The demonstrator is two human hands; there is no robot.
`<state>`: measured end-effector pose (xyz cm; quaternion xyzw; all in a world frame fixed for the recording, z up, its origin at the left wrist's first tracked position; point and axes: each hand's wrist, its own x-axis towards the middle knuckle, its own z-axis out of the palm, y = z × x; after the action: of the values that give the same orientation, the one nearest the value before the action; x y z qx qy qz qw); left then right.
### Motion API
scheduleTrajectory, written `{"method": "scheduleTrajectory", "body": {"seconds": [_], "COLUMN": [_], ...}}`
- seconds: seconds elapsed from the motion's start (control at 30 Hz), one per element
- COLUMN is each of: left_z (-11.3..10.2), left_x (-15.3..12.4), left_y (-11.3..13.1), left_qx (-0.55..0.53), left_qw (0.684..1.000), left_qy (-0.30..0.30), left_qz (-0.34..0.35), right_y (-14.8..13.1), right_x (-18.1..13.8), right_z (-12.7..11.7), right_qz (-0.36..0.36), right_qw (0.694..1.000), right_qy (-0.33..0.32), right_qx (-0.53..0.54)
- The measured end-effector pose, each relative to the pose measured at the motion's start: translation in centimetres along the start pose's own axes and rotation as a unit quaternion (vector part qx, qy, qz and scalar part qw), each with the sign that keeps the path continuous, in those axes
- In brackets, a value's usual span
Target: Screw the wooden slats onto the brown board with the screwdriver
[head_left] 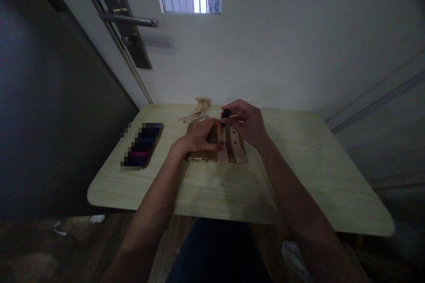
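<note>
A small wooden assembly (229, 150), a brown board with pale slats across it, lies on the light wood table (299, 177). My left hand (198, 136) rests on the board's left part, fingers curled down against it. My right hand (247, 121) is closed around a small black-handled tool (226, 115), held upright over the slats. The tool's tip is hidden between my hands.
Loose pale curved wooden pieces (196, 111) lie at the table's far edge. A dark phone-like object (143, 145), partly blurred out, sits on the left. A door with a metal lever handle (130, 20) stands at left; a white wall lies behind the table.
</note>
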<state>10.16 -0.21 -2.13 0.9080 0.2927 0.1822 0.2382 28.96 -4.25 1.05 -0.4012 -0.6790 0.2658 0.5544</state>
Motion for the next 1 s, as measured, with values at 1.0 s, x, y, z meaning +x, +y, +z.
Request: {"method": "scheduleTrajectory", "body": {"seconds": [1.0], "left_z": [-0.1], "left_x": [0.3], "left_y": [-0.1], "left_qx": [0.013], "left_qw": [1.000], "left_qy": [-0.005], "left_qz": [0.004], "right_y": [0.0], "right_x": [-0.1], "right_z": [-0.4], "right_qz": [-0.075], "right_qw": [0.990], "right_qy": [-0.006], "right_qx": [-0.118]}}
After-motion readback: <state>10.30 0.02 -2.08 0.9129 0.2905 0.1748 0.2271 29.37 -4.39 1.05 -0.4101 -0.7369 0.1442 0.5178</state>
